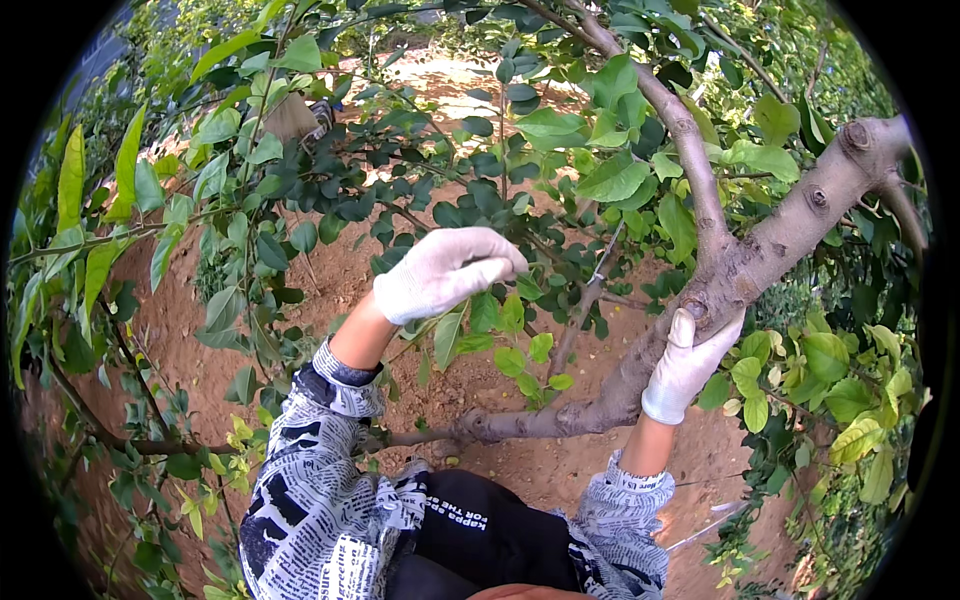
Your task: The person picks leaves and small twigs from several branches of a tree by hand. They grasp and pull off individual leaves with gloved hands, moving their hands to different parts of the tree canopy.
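Observation:
My left hand (450, 274), in a white work glove, is raised with its fingers curled and thumb against the fingertips, close to a leafy twig (517, 319). Whether it holds a leaf or stem between the fingertips cannot be told. On the right, my right hand (694, 364), gloved the same way, lies around the underside of a thick tree branch (772, 236), its thumb by a knot below the fork. A thinner branch (686, 131) rises from that fork. The lower part of the limb (540, 422) runs leftward in front of my body.
Leafy shoots (247, 180) crowd the left and top. More foliage (832, 375) hangs at the right. Reddish bare soil (337, 255) lies below. A thin branch bears a pale tie (598, 276). A pale object (289, 118), partly hidden by leaves, is at the upper left.

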`<state>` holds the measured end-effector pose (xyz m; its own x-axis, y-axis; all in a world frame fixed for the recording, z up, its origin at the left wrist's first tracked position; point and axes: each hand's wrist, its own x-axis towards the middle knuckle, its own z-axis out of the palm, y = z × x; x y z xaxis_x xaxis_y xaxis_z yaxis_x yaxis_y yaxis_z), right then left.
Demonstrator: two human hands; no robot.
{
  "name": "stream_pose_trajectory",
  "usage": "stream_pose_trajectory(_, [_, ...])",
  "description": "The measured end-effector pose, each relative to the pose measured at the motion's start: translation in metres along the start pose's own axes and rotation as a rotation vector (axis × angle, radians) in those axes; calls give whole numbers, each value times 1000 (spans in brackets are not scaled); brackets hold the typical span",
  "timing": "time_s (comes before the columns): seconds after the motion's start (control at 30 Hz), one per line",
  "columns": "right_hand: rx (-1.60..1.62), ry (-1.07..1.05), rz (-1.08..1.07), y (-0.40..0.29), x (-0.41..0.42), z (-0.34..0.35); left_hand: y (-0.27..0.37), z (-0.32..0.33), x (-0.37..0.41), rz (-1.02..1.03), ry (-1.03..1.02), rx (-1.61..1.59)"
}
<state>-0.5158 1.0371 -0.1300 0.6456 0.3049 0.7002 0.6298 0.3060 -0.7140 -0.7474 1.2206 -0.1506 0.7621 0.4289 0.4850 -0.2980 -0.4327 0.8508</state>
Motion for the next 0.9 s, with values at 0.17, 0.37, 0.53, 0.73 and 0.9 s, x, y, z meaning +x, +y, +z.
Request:
stream_pose_trajectory(0.17, [-11,12,-10,4,0,-2,-62,-106,56,-174,373,547])
stream_pose_trajectory(0.37, [-115,51,-46,7,-2,-1,-133,-168,95,-530,183,1148])
stream_pose_trajectory(0.53, [-119,61,-40,7,-3,-2,-196,-152,147,-688,16,1146])
stream_pose_trajectory(0.73, [-259,76,-36,7,-5,-4,-247,-130,169,-834,261,1163])
stream_pose_trajectory(0.9, [-234,106,-17,15,-8,-10,-281,-132,168,-721,346,1292])
